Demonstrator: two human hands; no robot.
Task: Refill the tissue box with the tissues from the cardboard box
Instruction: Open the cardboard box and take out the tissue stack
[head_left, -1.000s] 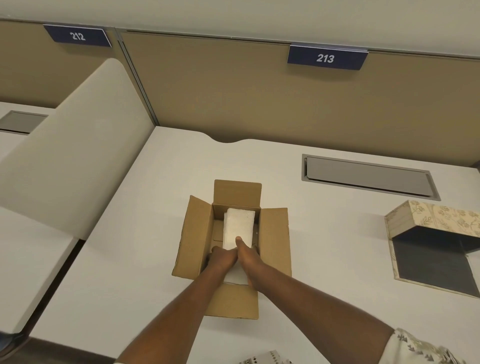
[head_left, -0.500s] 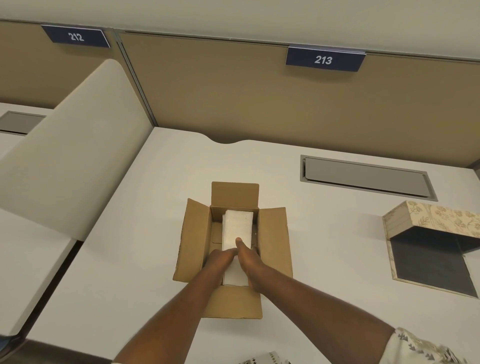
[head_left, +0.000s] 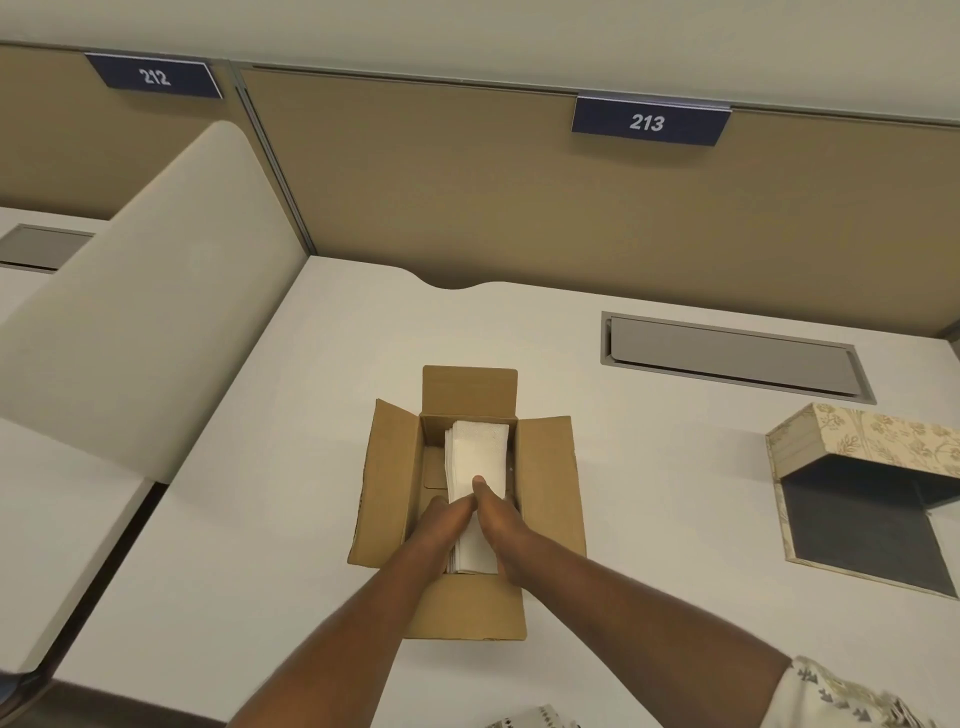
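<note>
Two signs are read on the back panel: "212" (head_left: 155, 77) and "213" (head_left: 647, 122). One carton (head_left: 389, 488), flaps open, sits mid-desk (head_left: 260, 467); one stack of tissues (head_left: 478, 457) is clasped inside it between the left hand (head_left: 441, 522) and right hand (head_left: 501, 525), fingers pressed together. One floral tissue box (head_left: 872, 441) stands open at the right edge.

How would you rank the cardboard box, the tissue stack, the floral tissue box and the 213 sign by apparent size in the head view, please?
1. cardboard box, flaps spread
2. floral tissue box, cut off at the frame edge, so unsure
3. tissue stack, partly hidden by hands
4. 213 sign, farther away
</note>
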